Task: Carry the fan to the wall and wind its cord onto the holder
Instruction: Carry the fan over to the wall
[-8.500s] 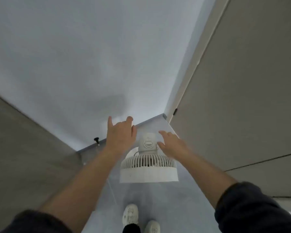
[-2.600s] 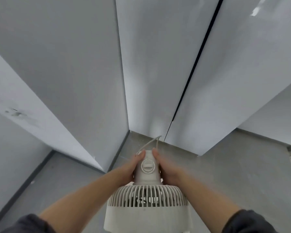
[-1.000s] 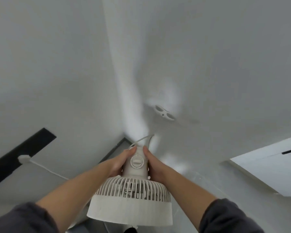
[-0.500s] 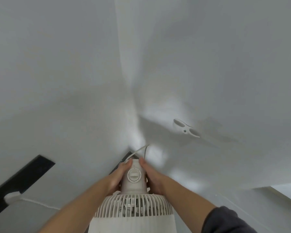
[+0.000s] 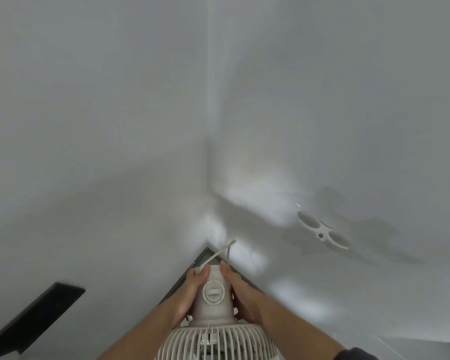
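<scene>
Fan held at the wall corner

Both hands clasp the white fan (image 5: 213,302) by its motor housing: left hand (image 5: 191,289) on the left side, right hand (image 5: 240,292) on the right, palms pressed against it. A loop of cord (image 5: 218,254) sticks out past the fingertips toward the far corner. The holder (image 5: 322,229), a white two-ring bracket, sits on the right wall (image 5: 348,126), well apart from the fan.

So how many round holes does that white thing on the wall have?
3. The white holder on the right wall has one big loop at its upper left, one big loop at its lower right, and a tiny hole in the middle between them. Any others are too small to see.
</scene>
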`<state>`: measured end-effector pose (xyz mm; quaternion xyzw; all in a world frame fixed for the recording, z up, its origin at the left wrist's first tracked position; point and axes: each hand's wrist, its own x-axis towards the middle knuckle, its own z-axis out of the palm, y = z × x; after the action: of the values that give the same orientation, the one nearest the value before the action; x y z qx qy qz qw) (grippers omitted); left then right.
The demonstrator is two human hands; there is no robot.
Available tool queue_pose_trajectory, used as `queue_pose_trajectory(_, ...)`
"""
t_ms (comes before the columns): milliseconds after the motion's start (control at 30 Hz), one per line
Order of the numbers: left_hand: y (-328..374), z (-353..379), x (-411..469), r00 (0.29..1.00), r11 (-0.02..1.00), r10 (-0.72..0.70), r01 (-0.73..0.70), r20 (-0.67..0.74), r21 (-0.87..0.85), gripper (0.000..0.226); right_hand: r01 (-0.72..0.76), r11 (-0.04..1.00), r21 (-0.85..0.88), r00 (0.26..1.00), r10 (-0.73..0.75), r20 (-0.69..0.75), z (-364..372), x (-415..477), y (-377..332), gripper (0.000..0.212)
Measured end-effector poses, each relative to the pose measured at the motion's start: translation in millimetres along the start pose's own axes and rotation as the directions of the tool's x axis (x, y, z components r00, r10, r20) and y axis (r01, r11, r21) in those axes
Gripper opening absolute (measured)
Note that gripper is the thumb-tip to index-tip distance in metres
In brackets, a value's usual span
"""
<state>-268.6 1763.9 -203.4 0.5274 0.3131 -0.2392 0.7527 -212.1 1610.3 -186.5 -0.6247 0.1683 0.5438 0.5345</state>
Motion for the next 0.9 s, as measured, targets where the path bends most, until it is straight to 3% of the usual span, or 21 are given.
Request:
queue_pose_trajectory(133,11,0,9,1.000,1.000,0.003,-0.003,-0.011,-0.006,0.060,0.008,1.000,-0.003,1.000,-0.008,0.014,-2,4,-13,0.075)
queue_pose_trajectory(233,16,-2,17,1.000,1.000,0.005,-0.005,-0.005,0.015,0.058,0.000,1.000,-0.010,1.000,0.000,0.007,-5,10,-18,0.080)
queue_pose_trajectory(333,19,-2,23,1.000,1.000,0.017,-0.017,-0.012,0.011,0.056,0.011,1.000,-0.004,1.000,-0.011,-0.002,-9,14,-25,0.071)
queue_pose_trajectory(567,24,-4,49,0.999,1.000,-0.009,0.010,-0.033,0.028,0.089,0.030,0.999,-0.030,0.999,-0.031,-0.017,-20,34,-33,0.098)
queue_pose_trajectory(900,44,-1,67,0.998,0.992,-0.048,0.053,-0.043,0.117,0.097,-0.005,1.000,0.003,0.998,0.005,-0.055,-38,61,-48,0.099)
